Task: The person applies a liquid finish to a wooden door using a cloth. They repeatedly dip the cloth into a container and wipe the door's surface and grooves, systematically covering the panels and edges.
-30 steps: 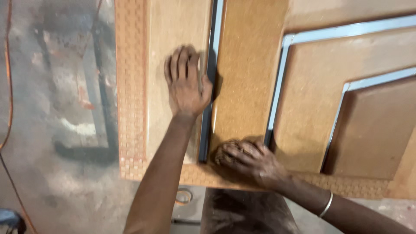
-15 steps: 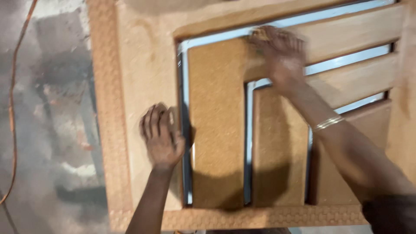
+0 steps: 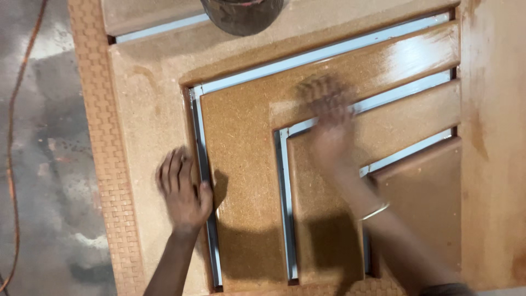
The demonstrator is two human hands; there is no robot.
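A large brown wooden door panel [image 3: 148, 98] lies flat, with raised L-shaped sections nested inside each other and pale blue grooves [image 3: 204, 164] between them. My left hand [image 3: 183, 192] rests flat on the panel, fingers spread, thumb at the edge of the left groove. My right hand [image 3: 329, 118] is over the outer L-shaped section and is smeared by motion blur, so I cannot make out whether it holds anything. A thin bangle [image 3: 375, 210] sits on that wrist. A wet, glossy patch [image 3: 416, 52] shines on the upper right of the same section.
A dark round bucket [image 3: 241, 13] stands on the panel at the top edge. The panel's left border [image 3: 104, 164] has a woven relief pattern. Beyond it is a dusty grey concrete floor [image 3: 44, 109] with an orange cable [image 3: 13, 164] running along it.
My right hand has swept from the near corner up the panel to the outer raised section. My left hand has stayed pressed beside the left groove. The view has shifted, bringing the bucket in.
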